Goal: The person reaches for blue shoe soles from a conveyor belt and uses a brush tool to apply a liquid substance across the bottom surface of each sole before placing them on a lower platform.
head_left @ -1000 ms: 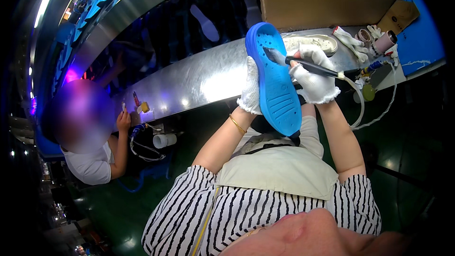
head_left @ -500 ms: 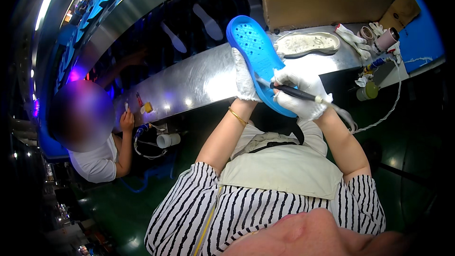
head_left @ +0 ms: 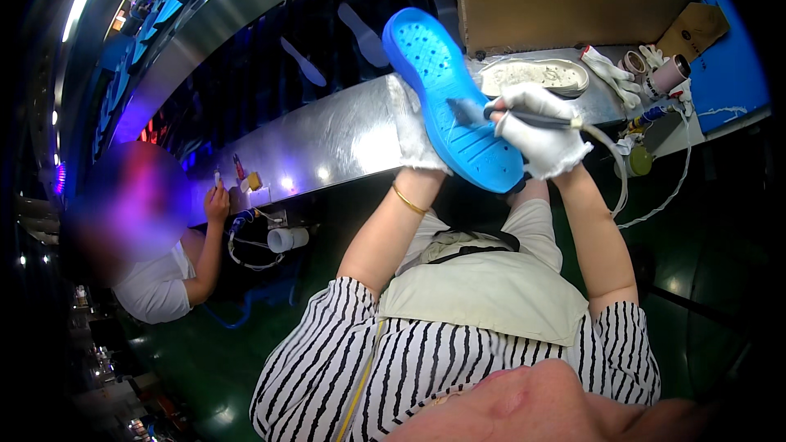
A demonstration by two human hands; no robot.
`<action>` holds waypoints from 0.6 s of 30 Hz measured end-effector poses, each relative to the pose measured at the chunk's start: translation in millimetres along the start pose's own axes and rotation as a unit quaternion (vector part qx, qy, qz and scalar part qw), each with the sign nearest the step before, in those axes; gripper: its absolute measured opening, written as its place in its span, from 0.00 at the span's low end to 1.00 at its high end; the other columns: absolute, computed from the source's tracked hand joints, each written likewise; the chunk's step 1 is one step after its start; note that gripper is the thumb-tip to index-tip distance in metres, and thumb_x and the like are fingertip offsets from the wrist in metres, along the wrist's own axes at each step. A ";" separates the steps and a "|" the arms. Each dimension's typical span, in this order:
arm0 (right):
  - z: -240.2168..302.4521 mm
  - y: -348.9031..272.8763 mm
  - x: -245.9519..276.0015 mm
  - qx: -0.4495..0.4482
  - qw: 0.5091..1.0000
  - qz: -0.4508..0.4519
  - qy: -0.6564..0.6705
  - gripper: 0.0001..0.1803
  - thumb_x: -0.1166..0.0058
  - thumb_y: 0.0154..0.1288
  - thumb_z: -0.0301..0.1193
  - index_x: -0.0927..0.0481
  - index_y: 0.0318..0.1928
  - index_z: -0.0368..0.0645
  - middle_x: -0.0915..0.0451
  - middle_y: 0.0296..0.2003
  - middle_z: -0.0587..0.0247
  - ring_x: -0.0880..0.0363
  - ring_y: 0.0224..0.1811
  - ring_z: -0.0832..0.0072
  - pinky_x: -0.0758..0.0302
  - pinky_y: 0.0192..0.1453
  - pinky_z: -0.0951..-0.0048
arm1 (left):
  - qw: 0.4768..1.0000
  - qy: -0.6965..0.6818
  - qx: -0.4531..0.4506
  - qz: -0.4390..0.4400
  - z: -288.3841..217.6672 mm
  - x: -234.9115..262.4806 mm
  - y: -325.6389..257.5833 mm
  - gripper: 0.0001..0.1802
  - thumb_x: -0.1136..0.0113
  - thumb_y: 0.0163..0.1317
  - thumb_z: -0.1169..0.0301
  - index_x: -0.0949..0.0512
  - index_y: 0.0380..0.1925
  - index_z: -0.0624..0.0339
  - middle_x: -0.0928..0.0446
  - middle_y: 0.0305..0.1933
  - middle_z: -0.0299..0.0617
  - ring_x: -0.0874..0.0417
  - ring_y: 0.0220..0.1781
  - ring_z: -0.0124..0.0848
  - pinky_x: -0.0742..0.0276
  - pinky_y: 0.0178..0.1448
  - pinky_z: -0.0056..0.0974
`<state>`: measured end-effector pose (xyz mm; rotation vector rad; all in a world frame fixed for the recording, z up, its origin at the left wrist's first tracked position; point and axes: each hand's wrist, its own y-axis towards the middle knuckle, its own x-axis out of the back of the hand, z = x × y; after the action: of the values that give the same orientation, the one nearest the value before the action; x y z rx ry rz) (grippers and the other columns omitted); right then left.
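Blue sole: held near center of frame in grip of left hand, with brush clasped in grip of right hand, angled over sole.

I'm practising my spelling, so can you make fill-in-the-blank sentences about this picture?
The white-gloved right hand grips a slim brush with a ____ handle.
The white-gloved left hand holds a moulded, foot-shaped sole coloured ____.
A thin gold bracelet circles the person's ____ wrist.
The shiny floor is dark ____.
Missing words: black; blue; left; green.
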<state>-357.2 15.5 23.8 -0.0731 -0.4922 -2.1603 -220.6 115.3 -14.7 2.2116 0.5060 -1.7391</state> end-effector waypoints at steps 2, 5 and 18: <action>-5.3 6.9 6.9 -0.025 0.995 -0.034 0.087 0.08 0.41 0.54 0.21 0.23 0.37 0.38 0.21 0.33 0.66 0.24 0.32 0.82 0.27 0.39 0.81 | 0.995 -0.066 0.025 0.069 13.4 2.7 -10.5 0.48 0.64 0.55 0.29 0.45 0.65 0.54 0.36 0.62 0.50 0.30 0.60 0.45 0.31 0.61 0.50; 3.7 10.6 14.5 -0.009 0.998 -0.053 0.032 0.07 0.42 0.54 0.22 0.23 0.36 0.38 0.22 0.33 0.65 0.24 0.36 0.82 0.26 0.44 0.78 | 0.993 -0.037 0.048 0.098 20.6 -1.5 -14.9 0.47 0.64 0.55 0.30 0.44 0.65 0.53 0.36 0.62 0.49 0.32 0.61 0.46 0.34 0.64 0.51; 1.7 -24.6 -29.1 0.049 0.995 -0.038 0.079 0.06 0.45 0.54 0.17 0.25 0.33 0.38 0.22 0.33 0.63 0.23 0.35 0.80 0.27 0.42 0.78 | 0.986 0.098 -0.071 0.113 7.1 -1.9 11.1 0.49 0.57 0.54 0.32 0.47 0.66 0.57 0.40 0.65 0.49 0.32 0.62 0.44 0.32 0.62 0.50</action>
<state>-359.5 51.3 10.9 0.1726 -0.5160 -2.1901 -222.3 102.1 -14.4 2.2506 0.3919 -1.3387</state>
